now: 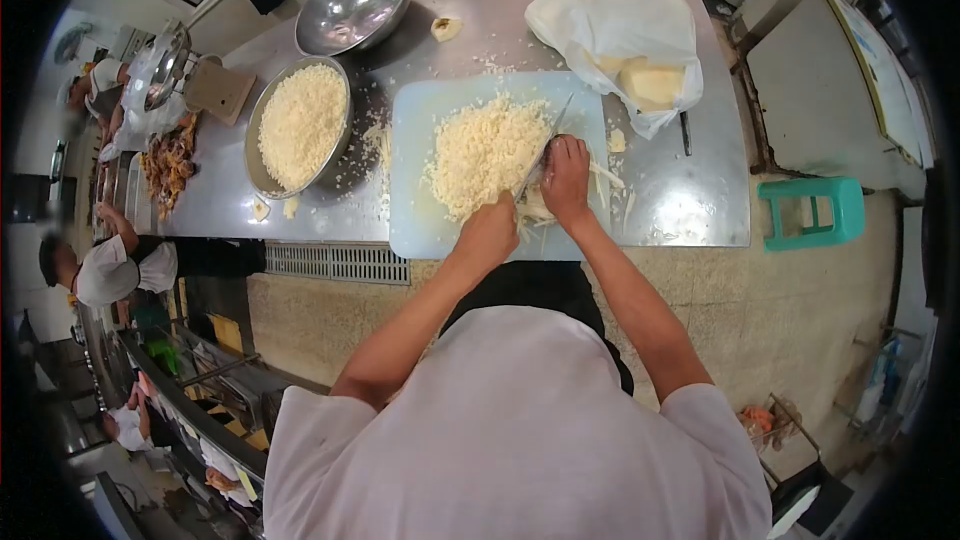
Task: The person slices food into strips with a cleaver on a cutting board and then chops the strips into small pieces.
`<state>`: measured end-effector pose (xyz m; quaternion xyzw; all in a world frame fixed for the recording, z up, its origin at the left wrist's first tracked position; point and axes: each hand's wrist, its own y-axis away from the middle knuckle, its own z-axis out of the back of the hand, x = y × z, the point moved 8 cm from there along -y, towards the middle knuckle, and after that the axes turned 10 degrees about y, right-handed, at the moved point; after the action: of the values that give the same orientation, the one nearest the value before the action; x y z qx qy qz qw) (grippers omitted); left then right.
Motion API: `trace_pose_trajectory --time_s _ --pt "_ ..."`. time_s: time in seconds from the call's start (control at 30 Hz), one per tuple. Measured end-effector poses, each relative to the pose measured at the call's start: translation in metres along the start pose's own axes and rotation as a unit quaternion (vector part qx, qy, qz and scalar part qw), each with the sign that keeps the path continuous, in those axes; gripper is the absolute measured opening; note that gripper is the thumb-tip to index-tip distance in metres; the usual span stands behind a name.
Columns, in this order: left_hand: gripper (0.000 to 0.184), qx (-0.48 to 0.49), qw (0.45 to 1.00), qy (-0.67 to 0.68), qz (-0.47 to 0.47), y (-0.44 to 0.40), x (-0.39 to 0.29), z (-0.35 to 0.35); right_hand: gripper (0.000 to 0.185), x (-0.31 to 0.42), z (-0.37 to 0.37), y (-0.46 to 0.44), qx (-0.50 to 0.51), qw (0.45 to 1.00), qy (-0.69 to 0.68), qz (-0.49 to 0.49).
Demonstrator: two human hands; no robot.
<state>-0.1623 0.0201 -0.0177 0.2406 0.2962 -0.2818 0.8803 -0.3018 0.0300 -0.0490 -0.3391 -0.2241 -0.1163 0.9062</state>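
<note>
My left hand [490, 234] is wrapped round the handle end of a knife [563, 116], low on the pale blue cutting board [404, 140]. The blade slants away up and to the right. Just right of the blade, my right hand [567, 180] has its fingers curled down over pale strips [604, 176]; some strips stick out beside and below it. What lies directly beneath the fingers is hidden. Left of the blade spreads a heap of finely chopped pale food [485, 152].
A steel bowl of chopped pale food [302, 127] stands left of the board, near another steel bowl [354, 5]. A white plastic bag [620, 15] with a pale block [652, 83] sits at back right. A green stool [838, 212] stands right of the table. Other people work at left.
</note>
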Motion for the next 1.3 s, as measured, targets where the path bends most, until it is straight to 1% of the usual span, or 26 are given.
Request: trace_pose_trajectory --time_s 0.07,0.13,0.2,0.23,0.3,0.33,0.37,0.43,0.47,0.5,0.53,0.6,0.67,0.7,0.73,0.77,0.83,0.9,0.97,1.0,1.07,1.17,1.23,1.3 --pt "0.013 0.003 1.000 0.008 -0.013 -0.004 -0.002 0.006 0.026 -0.001 0.001 -0.001 0.009 1.000 0.005 0.008" --pt "0.014 0.004 1.000 0.011 -0.021 0.008 -0.018 0.025 0.024 -0.001 0.000 -0.001 0.009 1.000 0.002 -0.003" --pt "0.013 0.029 0.999 0.002 0.021 0.030 -0.021 0.029 0.023 -0.002 -0.004 0.000 0.004 1.000 -0.006 -0.012" --pt "0.013 0.032 0.999 0.001 0.021 0.024 -0.007 0.016 0.021 -0.004 -0.003 0.002 -0.001 1.000 -0.012 -0.020" --pt "0.013 -0.017 0.999 0.027 -0.018 0.005 0.024 -0.016 0.019 -0.001 0.001 0.000 -0.013 1.000 -0.008 -0.007" --pt "0.014 -0.028 0.999 0.026 -0.019 -0.006 0.018 -0.013 0.016 0.001 0.004 -0.001 -0.028 1.000 -0.003 0.008" --pt "0.014 -0.030 0.999 0.032 -0.018 -0.009 0.017 -0.009 0.016 0.002 0.005 0.000 -0.025 1.000 -0.001 0.013" --pt "0.012 -0.023 0.999 0.029 -0.031 -0.005 -0.006 0.019 0.009 -0.003 0.000 -0.003 -0.006 1.000 -0.015 -0.002" --pt "0.011 -0.024 0.999 0.021 -0.010 0.005 -0.011 0.028 0.009 -0.003 0.001 -0.005 -0.006 1.000 -0.017 0.002" --pt "0.011 -0.026 0.999 0.021 -0.009 0.010 -0.009 0.026 0.009 -0.006 0.002 -0.005 0.024 0.999 -0.032 -0.003" --pt "0.011 -0.033 0.999 0.011 0.012 0.013 -0.001 0.022 0.008 -0.009 0.001 -0.005 0.054 0.997 -0.046 -0.010" --pt "0.012 -0.037 0.998 0.005 0.041 0.012 0.019 0.012 0.009 -0.010 0.005 -0.004 0.074 0.995 -0.063 -0.020" --pt "0.010 -0.044 0.999 -0.008 -0.006 -0.005 0.026 0.011 0.010 -0.006 0.012 -0.011 0.090 0.993 -0.077 -0.022" --pt "0.010 -0.045 0.999 -0.003 -0.005 0.000 0.019 0.017 0.012 0.004 0.026 -0.011 0.056 0.997 -0.049 0.013" --pt "0.009 -0.043 0.999 0.012 0.015 0.010 0.007 0.030 0.015 0.014 0.036 -0.010 0.021 0.998 -0.024 0.048" --pt "0.008 -0.040 0.998 0.025 0.035 0.017 0.002 0.037 0.015 0.016 0.037 -0.010 0.022 0.998 -0.027 0.049" --pt "0.009 -0.048 0.997 0.045 0.048 0.026 0.006 0.028 0.016 0.024 0.035 -0.002 0.037 0.996 -0.007 0.085" --pt "0.009 -0.054 0.994 0.070 0.061 0.024 0.016 0.012 0.017 0.021 0.021 0.009 0.051 0.995 0.003 0.091" --pt "0.010 -0.052 0.997 0.053 0.017 0.010 0.024 0.000 0.019 0.022 0.010 0.012 0.063 0.992 0.009 0.105" --pt "0.010 -0.052 0.997 0.054 0.018 0.015 0.016 0.008 0.021 0.021 0.007 0.012 0.066 0.992 0.021 0.107" --pt "0.011 -0.026 0.997 0.052 0.048 0.035 -0.006 0.026 0.023 0.018 0.004 0.016 0.071 0.991 0.032 0.108" --pt "0.011 -0.043 0.993 0.087 0.068 0.053 -0.004 0.008 0.023 0.018 0.001 0.018 0.063 0.991 0.039 0.107" --pt "0.009 -0.042 0.994 0.082 0.065 0.030 0.017 -0.023 0.023 0.021 0.005 0.017 0.055 0.992 0.041 0.106" --pt "0.010 -0.082 0.990 0.115 -0.002 0.008 0.017 -0.026 0.024 0.021 0.004 0.017 0.060 0.992 0.033 0.108"
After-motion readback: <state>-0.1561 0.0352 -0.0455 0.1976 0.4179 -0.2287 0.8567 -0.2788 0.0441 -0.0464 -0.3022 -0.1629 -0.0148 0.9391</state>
